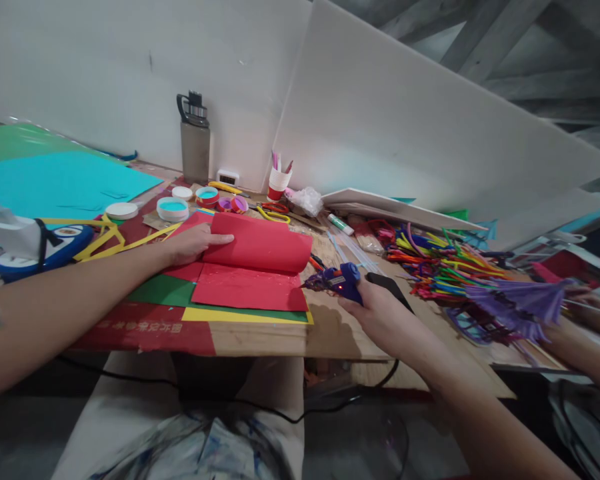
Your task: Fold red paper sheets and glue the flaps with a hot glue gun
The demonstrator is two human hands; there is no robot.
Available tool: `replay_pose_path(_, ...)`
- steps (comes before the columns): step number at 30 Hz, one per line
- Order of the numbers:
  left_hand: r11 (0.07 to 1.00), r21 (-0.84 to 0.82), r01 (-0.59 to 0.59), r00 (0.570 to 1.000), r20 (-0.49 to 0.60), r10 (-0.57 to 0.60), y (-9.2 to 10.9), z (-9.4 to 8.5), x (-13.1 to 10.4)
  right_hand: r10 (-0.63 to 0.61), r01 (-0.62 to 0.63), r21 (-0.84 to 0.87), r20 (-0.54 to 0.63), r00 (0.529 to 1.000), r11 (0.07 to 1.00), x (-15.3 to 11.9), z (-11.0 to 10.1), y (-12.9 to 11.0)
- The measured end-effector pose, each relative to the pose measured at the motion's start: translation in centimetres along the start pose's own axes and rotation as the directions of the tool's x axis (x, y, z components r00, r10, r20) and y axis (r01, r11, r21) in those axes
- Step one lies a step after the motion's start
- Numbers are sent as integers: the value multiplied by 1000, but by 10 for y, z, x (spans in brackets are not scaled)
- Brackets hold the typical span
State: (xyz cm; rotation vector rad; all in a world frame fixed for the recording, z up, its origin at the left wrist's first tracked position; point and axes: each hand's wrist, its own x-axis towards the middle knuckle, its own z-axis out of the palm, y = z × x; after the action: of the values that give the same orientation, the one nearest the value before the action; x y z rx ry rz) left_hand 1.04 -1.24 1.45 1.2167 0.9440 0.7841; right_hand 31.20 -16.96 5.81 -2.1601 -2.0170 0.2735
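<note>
My right hand (375,303) is wrapped round a blue hot glue gun (347,281), its nozzle tip at the right edge of a folded red sheet of paper (260,240). The sheet's upper flap is bent back and curls above its lower part, where glossy streaks show. My left hand (195,243) holds the flap at its left end, the index finger stretched along the paper and the other fingers partly hidden. Under the red paper lie a green sheet (163,291) and a yellow sheet (245,316).
Behind are a grey water bottle (195,150), open paint-like tubs (173,209), a cup of pens (279,181) and pliers (274,213). Colourful pipe cleaners (445,267) lie right. Another person's hand (583,300) is near a purple paper umbrella (520,307). A black cord (300,419) hangs below the table.
</note>
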Motion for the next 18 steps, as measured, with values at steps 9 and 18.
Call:
replay_pose_path(9,1000,-5,-4,1000,-14,4,-2,-1,0,13,-14,-40,-31,999,999,15,3,-11)
replay_pose_path(18,999,-31,14,1000,23,-13,-4,-4,5,-47,45,-32,-75,996,999,14,5,-12)
